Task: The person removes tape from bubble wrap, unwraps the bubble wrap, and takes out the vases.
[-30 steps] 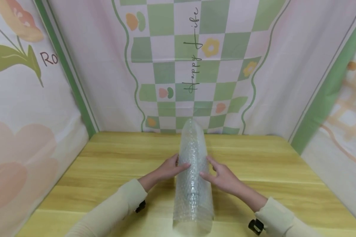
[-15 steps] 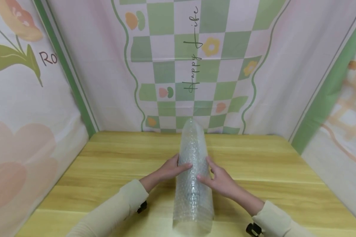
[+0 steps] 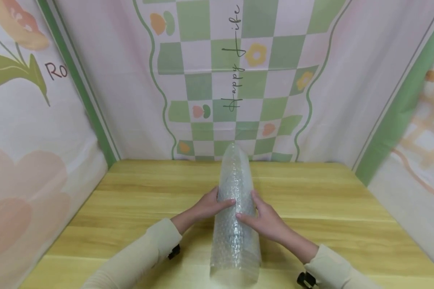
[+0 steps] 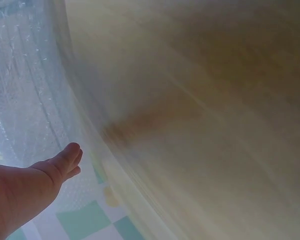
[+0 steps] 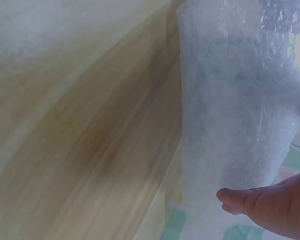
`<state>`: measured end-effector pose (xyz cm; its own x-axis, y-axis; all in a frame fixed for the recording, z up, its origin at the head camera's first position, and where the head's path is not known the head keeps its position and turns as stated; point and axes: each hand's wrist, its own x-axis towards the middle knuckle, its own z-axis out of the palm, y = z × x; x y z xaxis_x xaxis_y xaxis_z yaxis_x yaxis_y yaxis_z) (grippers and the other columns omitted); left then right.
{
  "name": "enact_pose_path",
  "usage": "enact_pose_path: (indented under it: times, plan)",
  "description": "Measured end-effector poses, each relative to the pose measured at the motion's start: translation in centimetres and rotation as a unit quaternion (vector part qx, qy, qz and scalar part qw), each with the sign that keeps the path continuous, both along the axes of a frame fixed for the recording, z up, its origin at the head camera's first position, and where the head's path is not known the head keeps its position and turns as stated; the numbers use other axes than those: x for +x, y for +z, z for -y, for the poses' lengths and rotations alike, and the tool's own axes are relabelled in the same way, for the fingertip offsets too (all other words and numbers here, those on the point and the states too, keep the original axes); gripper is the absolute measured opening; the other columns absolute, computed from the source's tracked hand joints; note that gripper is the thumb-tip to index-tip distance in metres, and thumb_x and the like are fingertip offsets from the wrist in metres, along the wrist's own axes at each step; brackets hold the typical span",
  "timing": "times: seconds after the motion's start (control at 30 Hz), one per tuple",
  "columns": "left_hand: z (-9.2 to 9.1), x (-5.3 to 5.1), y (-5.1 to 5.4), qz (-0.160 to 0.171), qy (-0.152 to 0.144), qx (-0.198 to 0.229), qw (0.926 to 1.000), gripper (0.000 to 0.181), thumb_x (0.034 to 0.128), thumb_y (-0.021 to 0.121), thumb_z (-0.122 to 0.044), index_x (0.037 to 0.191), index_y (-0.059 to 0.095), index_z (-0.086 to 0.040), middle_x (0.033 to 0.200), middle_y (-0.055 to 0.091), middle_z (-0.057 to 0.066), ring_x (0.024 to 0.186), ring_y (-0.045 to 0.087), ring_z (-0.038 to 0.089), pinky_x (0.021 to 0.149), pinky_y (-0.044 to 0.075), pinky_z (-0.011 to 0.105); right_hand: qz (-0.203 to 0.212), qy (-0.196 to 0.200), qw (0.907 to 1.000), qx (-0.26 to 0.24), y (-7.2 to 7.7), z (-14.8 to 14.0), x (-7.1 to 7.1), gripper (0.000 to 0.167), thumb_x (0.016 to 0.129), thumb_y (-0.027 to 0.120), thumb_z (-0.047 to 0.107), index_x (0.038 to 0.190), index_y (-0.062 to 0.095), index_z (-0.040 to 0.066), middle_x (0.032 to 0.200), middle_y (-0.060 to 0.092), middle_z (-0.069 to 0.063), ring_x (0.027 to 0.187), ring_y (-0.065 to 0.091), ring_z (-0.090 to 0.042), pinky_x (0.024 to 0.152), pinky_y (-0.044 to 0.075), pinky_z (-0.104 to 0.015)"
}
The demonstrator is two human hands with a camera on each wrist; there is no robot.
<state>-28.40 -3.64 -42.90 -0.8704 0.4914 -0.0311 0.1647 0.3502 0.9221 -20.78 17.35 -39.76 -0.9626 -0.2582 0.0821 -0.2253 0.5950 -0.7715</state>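
Observation:
A rolled sleeve of clear bubble wrap (image 3: 235,245) lies lengthwise on the wooden table, pointing away from me in the head view. From its left side my left hand (image 3: 207,204) holds it, thumb across the top and the other fingers mostly hidden along the side. Slightly nearer to me, my right hand (image 3: 269,220) grips the right side, its thumb also on top. Through the layers of the bubble wrap (image 5: 230,110) in the right wrist view a faint bluish band shows; whether something is wrapped inside, I cannot tell.
The light wooden table (image 3: 329,200) reaches back to a hanging cloth (image 3: 195,88) with green and white checks. More printed cloth stands at the left and right sides. The roll's far end comes close to the back cloth.
My right hand has shifted a little left, and its thumb has slid further over the top of the roll. The left hand and the bubble wrap have hardly moved.

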Motion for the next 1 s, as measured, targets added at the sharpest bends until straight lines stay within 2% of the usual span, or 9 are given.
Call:
enact_pose_path:
  times: [0.13, 0.37, 0.6, 0.87, 1.0]
  plan:
    - [-0.03, 0.0, 0.09, 0.005, 0.002, -0.002, 1.0, 0.089, 0.0882, 0.063, -0.056, 0.154, 0.024, -0.011, 0.14, 0.048, 0.015, 0.115, 0.057, 0.031, 0.088, 0.053, 0.044, 0.0, -0.002, 1.0, 0.001, 0.04, -0.1, -0.08, 0.1, 0.089, 0.068, 0.044, 0.15, 0.012, -0.012, 0.154, 0.012, -0.03, 0.134, 0.031, -0.048, 0.105, 0.033, -0.052]
    - [-0.05, -0.02, 0.16, 0.0, 0.003, -0.011, 0.9999, 0.09, 0.0869, 0.064, -0.057, 0.154, 0.024, -0.011, 0.144, 0.045, 0.014, 0.122, 0.052, 0.031, 0.093, 0.049, 0.048, 0.002, 0.0, 1.0, 0.003, 0.29, -0.38, -0.09, 0.096, 0.09, 0.069, 0.036, 0.149, 0.012, -0.013, 0.154, 0.014, -0.031, 0.129, 0.038, -0.049, 0.102, 0.039, -0.051]
    - [-0.14, 0.25, 0.48, 0.001, 0.004, -0.01, 0.9999, 0.091, 0.0869, 0.066, -0.055, 0.154, 0.023, -0.01, 0.143, 0.045, 0.016, 0.12, 0.053, 0.033, 0.091, 0.051, 0.047, 0.01, -0.005, 0.9999, -0.013, 0.45, -0.39, -0.14, 0.092, 0.087, 0.071, 0.025, 0.148, 0.015, -0.015, 0.147, 0.026, -0.037, 0.123, 0.044, -0.051, 0.089, 0.052, -0.046]
    - [-0.21, 0.25, 0.37, 0.012, 0.001, 0.004, 0.9999, 0.089, 0.0871, 0.067, -0.053, 0.154, 0.023, -0.012, 0.139, 0.049, 0.015, 0.112, 0.059, 0.03, 0.084, 0.055, 0.043, 0.014, -0.015, 0.9992, -0.033, 0.39, -0.31, -0.36, 0.092, 0.083, 0.074, 0.019, 0.147, 0.017, -0.015, 0.14, 0.038, -0.038, 0.116, 0.053, -0.048, 0.08, 0.057, -0.041]
    - [-0.23, 0.23, 0.28, 0.017, -0.005, 0.019, 0.9997, 0.088, 0.0877, 0.067, -0.05, 0.154, 0.023, -0.013, 0.136, 0.051, 0.014, 0.107, 0.061, 0.027, 0.081, 0.056, 0.041, 0.01, -0.02, 0.9989, -0.04, 0.34, -0.27, -0.43, 0.089, 0.083, 0.073, 0.016, 0.146, 0.019, -0.016, 0.141, 0.038, -0.037, 0.119, 0.05, -0.048, 0.085, 0.054, -0.042]
